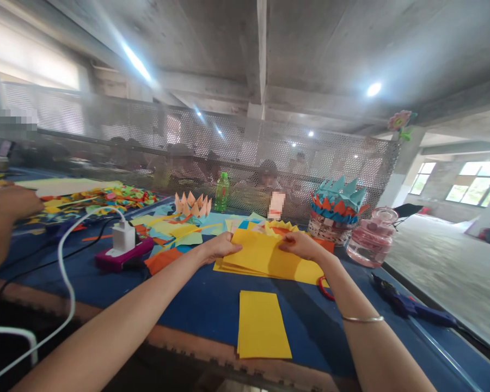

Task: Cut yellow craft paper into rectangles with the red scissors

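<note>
Head camera view, looking forward and down over a blue work table [212,305] littered with coloured paper.

Both of the person's bare arms reach out toward twelve o'clock. The left hand [218,247] pinches the left edge of a yellow paper sheet [261,253], fingers closed on it. The right hand [300,245] grips the same sheet's upper right edge, also closed on the paper; a thin bangle [362,319] sits on that wrist. The sheet is the top one of a stack of yellow sheets [306,272] lying on the table, and seems to be lifting away from it.

Nearer the person, at six o'clock, a folded yellow rectangle [262,325] lies flat and apart from the stack.

Judging from this, the step in hand looks like separating one sheet from the stack; the move that follows would call for a clean lift without dragging the sheets beneath.

At three o'clock lie a blue glue gun [408,306] and a pink glass jar [371,238]. At one o'clock stands a teal-and-orange paper flower basket [337,209]. At ten o'clock a white charger [123,237] sits in a pink power strip [120,258]. At nine o'clock another person's hand [4,212] shows.

No brand, label or writing can be read; the green bottle [222,191] is too blurred.
</note>
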The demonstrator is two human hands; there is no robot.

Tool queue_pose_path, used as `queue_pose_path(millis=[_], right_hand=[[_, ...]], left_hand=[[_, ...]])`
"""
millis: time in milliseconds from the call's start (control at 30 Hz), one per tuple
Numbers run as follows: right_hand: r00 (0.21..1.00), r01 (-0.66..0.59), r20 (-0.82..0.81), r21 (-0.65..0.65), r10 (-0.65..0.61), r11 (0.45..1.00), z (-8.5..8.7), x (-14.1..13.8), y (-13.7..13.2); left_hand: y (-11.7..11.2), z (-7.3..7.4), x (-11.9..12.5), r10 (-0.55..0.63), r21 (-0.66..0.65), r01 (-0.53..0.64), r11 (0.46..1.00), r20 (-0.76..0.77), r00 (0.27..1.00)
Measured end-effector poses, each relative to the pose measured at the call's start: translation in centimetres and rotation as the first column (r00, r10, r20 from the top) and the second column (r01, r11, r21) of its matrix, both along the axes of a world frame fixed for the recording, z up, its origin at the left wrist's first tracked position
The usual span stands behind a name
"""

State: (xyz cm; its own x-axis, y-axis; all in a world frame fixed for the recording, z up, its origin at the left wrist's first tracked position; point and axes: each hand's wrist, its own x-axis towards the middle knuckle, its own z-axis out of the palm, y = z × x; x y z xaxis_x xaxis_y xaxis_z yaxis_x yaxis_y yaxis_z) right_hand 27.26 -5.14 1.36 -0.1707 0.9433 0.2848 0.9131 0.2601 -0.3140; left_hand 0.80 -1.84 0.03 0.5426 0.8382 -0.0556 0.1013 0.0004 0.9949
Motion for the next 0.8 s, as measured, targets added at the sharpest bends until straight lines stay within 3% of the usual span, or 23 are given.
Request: queue_pose_path(millis=[100,267,400,467,600,700,800], right_hand=[[0.999,0.028,-0.030,0.028,-0.027,0.999,0.9,0.6,-0.4],[0.992,0.118,-0.067,0.229,-0.105,0.966,2.1,-0.4,-1.2],[0.979,0.200,-0.054,0.465,-0.198,0.862,3.0,-0.2,-2.5],[0.960,0.275,-0.102,0.515,-0.261,0.812,3.3,0.8,-3.5],[0.900,0.436,-0.183,0.326,-0.397,0.839,3.0,3.8,-6.3],[0.858,0.498,0.079,0.123,-0.508,0.859,1.5,5.2,-8.3],[0.787,0.575,0.270,0.006,-0.555,0.818,-0.4,5.5,-9.5]], left_hand=[[-0.2,0.2,0.0,-0.001,-0.022,0.002,1.000,0.023,1.000],[-0.3,0.3,0.0,0.022,-0.060,-0.020,0.998,0.036,0.999],[0.0,0.4,0.1,0.066,-0.041,-0.064,0.997,0.052,0.996],[0.2,0.5,0.2,0.100,-0.039,-0.097,0.995,0.078,0.992],[0.5,0.9,0.5,0.179,-0.017,-0.179,0.984,0.152,0.972],[0.5,1.1,0.6,0.193,0.007,-0.198,0.980,0.188,0.963],[0.3,1.3,0.6,0.214,-0.001,-0.219,0.976,0.206,0.955]])
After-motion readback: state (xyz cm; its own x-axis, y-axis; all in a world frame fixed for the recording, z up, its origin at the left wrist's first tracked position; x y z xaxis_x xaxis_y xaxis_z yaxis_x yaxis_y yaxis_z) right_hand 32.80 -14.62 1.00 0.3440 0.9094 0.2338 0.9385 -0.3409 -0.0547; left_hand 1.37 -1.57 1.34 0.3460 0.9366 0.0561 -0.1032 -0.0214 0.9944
